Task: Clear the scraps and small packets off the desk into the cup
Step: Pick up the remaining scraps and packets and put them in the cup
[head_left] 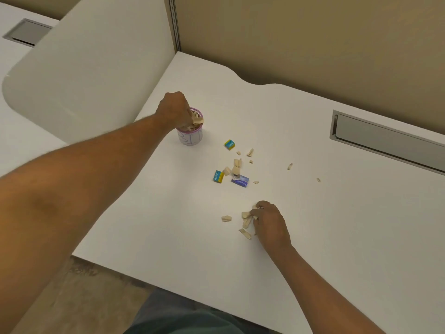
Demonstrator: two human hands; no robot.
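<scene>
A small white cup (pixel 190 137) with a pink rim stands on the white desk (pixel 168 225), heaped with beige scraps. My left hand (pixel 174 109) is over its mouth, fingers closed down among the scraps. My right hand (pixel 269 219) rests on the desk nearer me, fingers pinched on beige scraps (pixel 246 219). Loose scraps (pixel 237 165) lie scattered between the hands. Among them lie a blue-and-yellow packet (pixel 230 144), a second one (pixel 218 176) and a purple-blue packet (pixel 240 181).
A white rounded divider panel (pixel 79 75) rises left of the cup. A grey cable slot (pixel 385 143) is set into the desk at the right. A tan partition wall (pixel 313 39) backs the desk. The desk's front edge runs close to my body.
</scene>
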